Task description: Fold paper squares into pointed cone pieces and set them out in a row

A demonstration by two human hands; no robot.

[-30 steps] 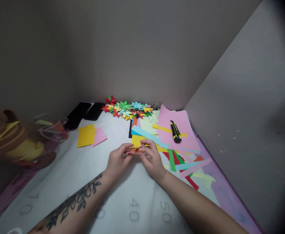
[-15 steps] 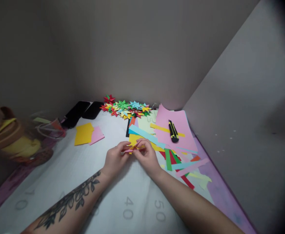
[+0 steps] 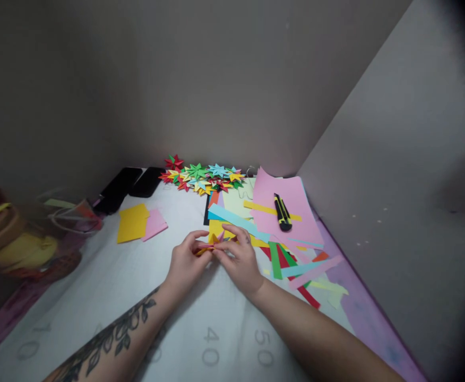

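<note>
Between my two hands is a small folded paper star point(image 3: 214, 240) in yellow and pink, partly covered by fingers. My left hand point(image 3: 188, 257) pinches its left side. On the other side, my right hand point(image 3: 238, 260) grips it with thumb and fingertips, the index finger arched over the top. Just behind the hands lies a yellow sheet point(image 3: 215, 226), with a light blue strip point(image 3: 232, 220) across the papers there. A heap of folded paper stars point(image 3: 200, 178) in several colours rests against the wall.
Yellow squares point(image 3: 132, 223) and pink squares point(image 3: 155, 224) lie at left, two black phones point(image 3: 148, 182) behind them. A box cutter point(image 3: 282, 212) rests on pink sheets point(image 3: 264, 185) at right. Coloured paper strips point(image 3: 275, 260) are scattered nearby. A blurred basket-like object point(image 3: 1, 228) stands far left.
My right fingers have shifted on the paper star, the index finger now lifted and arched. The star has turned, showing more yellow points. The view has moved slightly.
</note>
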